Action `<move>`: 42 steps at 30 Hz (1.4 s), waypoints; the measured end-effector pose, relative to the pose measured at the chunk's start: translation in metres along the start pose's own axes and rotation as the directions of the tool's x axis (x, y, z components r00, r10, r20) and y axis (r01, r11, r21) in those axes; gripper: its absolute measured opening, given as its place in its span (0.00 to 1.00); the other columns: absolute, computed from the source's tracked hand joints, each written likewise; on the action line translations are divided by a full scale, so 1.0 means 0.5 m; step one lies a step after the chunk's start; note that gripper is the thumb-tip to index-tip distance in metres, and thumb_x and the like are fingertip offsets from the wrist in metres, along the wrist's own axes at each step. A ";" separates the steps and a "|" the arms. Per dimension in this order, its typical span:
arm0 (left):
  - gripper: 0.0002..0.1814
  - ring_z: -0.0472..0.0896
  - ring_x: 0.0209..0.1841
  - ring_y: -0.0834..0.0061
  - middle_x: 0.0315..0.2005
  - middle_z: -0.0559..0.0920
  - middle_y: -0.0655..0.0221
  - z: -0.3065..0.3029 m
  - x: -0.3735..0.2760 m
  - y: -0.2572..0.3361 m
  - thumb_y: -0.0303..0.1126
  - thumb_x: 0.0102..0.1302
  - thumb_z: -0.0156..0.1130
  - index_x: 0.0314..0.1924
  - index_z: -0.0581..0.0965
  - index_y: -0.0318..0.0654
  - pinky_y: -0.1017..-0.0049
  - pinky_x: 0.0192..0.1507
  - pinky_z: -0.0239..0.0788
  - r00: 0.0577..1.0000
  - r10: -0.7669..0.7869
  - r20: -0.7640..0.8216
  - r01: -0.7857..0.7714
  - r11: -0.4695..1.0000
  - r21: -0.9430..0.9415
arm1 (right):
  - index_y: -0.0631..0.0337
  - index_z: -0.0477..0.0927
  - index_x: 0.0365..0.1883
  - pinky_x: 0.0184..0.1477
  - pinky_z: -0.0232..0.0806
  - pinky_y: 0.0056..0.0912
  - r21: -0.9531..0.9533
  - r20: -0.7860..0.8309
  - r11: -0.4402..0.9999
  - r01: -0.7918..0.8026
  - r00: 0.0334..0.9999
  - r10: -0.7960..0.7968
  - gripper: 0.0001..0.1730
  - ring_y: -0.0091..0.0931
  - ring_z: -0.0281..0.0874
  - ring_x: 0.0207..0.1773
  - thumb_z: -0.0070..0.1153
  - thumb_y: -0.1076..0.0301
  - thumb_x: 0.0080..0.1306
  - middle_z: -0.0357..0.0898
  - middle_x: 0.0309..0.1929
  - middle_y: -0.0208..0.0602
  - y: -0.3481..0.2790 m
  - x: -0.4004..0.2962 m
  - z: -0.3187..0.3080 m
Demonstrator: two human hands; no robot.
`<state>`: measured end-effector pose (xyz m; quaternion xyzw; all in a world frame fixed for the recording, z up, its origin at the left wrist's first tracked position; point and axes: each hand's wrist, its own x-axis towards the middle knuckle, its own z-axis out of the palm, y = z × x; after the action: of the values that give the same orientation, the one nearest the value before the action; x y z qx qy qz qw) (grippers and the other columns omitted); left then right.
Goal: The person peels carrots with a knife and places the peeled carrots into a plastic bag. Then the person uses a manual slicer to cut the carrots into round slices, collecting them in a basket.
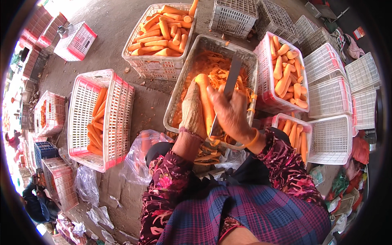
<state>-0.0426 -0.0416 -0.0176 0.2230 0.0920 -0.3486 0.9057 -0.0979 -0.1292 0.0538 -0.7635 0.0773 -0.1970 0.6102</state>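
Note:
My left hand (193,110), in a dirty knitted glove, grips a large carrot (205,98) that lies lengthwise along the palm. My right hand (231,111) is bare and closed around a long knife (233,72). Its broad grey part points up and away from me. A shiny metal part (215,125) shows below the right hand, against the near end of the carrot. Both hands are over a grimy plastic crate (174,82), which holds a heap of orange carrot peelings (216,64). The fingers of my right hand hide the middle of the knife.
Crates of carrots stand at the far side (159,65), on the right (263,79) and on the left (118,122). White crates (329,137) are stacked farther right. Clear plastic bags (87,183) lie on the concrete floor (107,46). A person (39,199) is at the lower left rim.

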 end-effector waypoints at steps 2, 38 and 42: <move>0.22 0.82 0.49 0.69 0.48 0.83 0.66 -0.020 0.019 -0.012 0.50 0.78 0.50 0.61 0.75 0.44 0.68 0.53 0.76 0.998 0.048 -0.032 -0.049 0.998 -0.026 | 0.65 0.75 0.25 0.24 0.57 0.25 0.077 -0.022 0.997 -0.003 1.000 0.005 0.17 0.13 0.61 0.24 0.58 0.66 0.73 0.64 0.18 0.18 -0.011 0.002 0.013; 0.23 0.79 0.42 0.79 0.44 0.81 0.70 0.031 -0.027 -0.041 0.48 0.78 0.51 0.62 0.75 0.41 0.76 0.41 0.73 0.984 -0.047 -0.173 0.118 0.898 0.424 | 0.63 0.73 0.18 0.23 0.54 0.32 0.145 -0.390 0.989 0.037 0.921 0.023 0.23 0.15 0.60 0.21 0.57 0.61 0.72 0.65 0.16 0.21 0.179 0.171 -0.052; 0.22 0.81 0.29 0.79 0.34 0.83 0.69 0.063 -0.059 -0.034 0.50 0.77 0.53 0.57 0.76 0.41 0.79 0.29 0.74 0.983 -0.133 -0.124 0.173 0.891 0.419 | 0.67 0.79 0.25 0.29 0.62 0.35 -0.136 -0.561 0.982 -0.130 0.827 0.032 0.21 0.20 0.67 0.27 0.63 0.57 0.68 0.74 0.23 0.23 0.222 0.216 -0.108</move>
<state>-0.0758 -0.0500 0.0141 0.4241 0.0721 -0.4198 0.7992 -0.0075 -0.2434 -0.0210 -0.7180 0.3001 -0.3769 0.5024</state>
